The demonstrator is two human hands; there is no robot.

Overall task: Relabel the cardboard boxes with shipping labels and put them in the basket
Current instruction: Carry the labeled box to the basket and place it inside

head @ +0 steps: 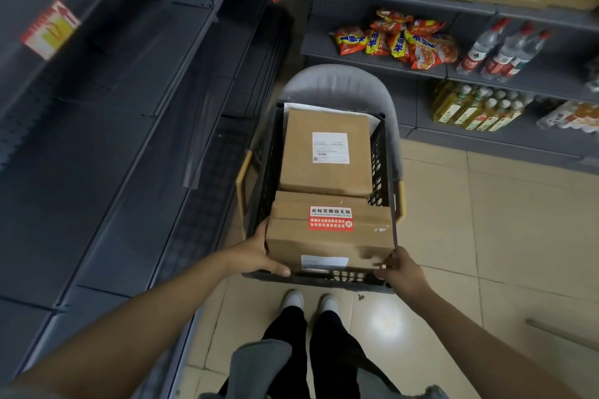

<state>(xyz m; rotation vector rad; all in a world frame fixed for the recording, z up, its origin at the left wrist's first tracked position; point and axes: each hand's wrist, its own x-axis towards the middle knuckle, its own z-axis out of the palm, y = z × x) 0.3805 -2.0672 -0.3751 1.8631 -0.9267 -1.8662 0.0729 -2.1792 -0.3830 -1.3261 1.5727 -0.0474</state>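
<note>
From the head camera I count two cardboard boxes in the black basket (pixel 379 152): the far box (pixel 325 152) lies flat with one white label (pixel 330 148), and the near box (pixel 329 232) carries one red sticker (pixel 331 219). My left hand (pixel 259 253) and right hand (pixel 400 270) each grasp the near box at its near corners, over the basket's near end.

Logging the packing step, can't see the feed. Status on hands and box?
Left hand and right hand grip the near box at its sides. Box at the basket near end, beside labelled box. Nothing blocking.
</note>
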